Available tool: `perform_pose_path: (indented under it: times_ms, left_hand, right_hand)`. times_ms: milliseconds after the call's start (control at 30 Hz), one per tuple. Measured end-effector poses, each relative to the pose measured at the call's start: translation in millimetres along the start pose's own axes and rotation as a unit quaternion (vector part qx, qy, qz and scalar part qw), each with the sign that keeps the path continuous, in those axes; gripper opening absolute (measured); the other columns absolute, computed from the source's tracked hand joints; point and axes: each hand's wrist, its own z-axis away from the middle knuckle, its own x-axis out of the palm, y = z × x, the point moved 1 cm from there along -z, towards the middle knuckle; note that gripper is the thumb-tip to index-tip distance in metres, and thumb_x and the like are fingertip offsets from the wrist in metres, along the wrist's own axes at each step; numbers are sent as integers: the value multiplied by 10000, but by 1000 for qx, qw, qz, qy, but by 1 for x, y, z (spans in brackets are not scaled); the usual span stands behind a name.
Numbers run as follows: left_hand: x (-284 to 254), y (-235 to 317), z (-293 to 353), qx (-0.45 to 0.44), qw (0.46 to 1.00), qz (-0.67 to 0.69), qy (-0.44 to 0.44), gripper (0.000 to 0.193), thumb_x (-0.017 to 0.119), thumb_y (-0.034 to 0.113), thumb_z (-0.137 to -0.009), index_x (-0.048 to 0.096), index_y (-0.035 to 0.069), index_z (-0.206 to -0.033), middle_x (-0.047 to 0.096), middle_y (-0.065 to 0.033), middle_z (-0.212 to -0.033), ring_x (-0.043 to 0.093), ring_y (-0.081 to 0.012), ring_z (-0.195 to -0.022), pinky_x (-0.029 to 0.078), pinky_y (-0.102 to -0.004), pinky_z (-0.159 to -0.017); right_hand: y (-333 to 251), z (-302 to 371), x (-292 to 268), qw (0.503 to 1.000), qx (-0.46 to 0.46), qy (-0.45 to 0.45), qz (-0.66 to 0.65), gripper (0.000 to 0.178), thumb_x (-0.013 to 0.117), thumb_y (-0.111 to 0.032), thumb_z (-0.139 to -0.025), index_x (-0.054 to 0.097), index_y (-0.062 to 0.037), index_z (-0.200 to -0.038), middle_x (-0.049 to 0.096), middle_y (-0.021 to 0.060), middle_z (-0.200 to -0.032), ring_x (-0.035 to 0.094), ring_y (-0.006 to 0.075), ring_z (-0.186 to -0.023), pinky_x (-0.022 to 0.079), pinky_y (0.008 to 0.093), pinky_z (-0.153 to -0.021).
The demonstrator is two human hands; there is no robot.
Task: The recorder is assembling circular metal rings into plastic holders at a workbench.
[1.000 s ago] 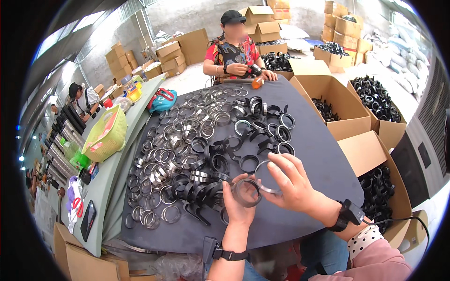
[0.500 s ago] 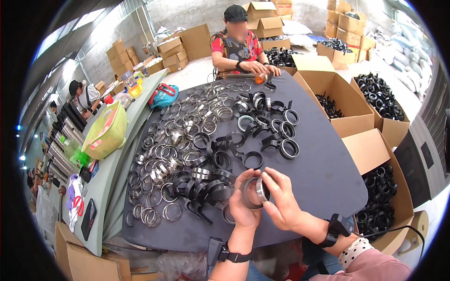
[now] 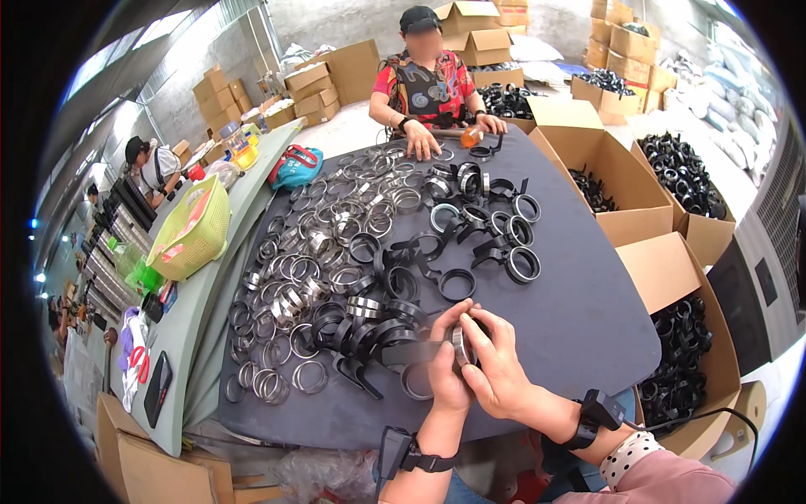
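Note:
My left hand [image 3: 449,370] and my right hand [image 3: 502,361] are closed from both sides around a ring [image 3: 459,343], seen nearly edge-on with a shiny metal band. A dark flat tab [image 3: 408,353], blurred by motion, sticks out leftward past my left fingers. My palms and fingers hide most of the ring. Just left of my hands lies a heap of black rings with handles [image 3: 361,336]. Beyond it spreads a large pile of silver metal rings [image 3: 336,227]. Another black ring [image 3: 457,286] rests on the table just past my fingertips.
Across the dark table [image 3: 579,336] a person [image 3: 428,84] reaches toward the rings, beside an orange object [image 3: 472,137]. Cardboard boxes of black parts [image 3: 672,353] line the right side. A side table at left carries a yellow-green basket [image 3: 191,231], a phone [image 3: 158,391] and red scissors [image 3: 139,363].
My hands have pressed together and turned the ring edge-on; its open face showed before. The tab now swings out left. The person opposite has moved one hand left toward the silver rings.

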Motion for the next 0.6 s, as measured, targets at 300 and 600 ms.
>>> perform_pose_path:
  times_ms: [300,600]
  left_hand:
    - [8,5,1,32,999,-2,-19,590,431,434,-902,403,16,-1318,400,-186,-1427,326,-307,-1358,227,-444,-1141]
    - [6,11,0,-34,996,79,26,646,431,517,-922,424,5,-1316,406,-192,-1425,339,-318,-1355,242,-437,-1139]
  right_hand:
    - [-2,2,10,1000,-4,11,-28,638,552,-198,-822,363,-4,-1400,337,271,-1327,362,424,-1200,276,509,-1028]
    - [2,-1,-2,996,17,-45,-69,667,577,-239,-853,320,-7,-1423,346,248,-1347,346,418,-1242,289,482,-1057]
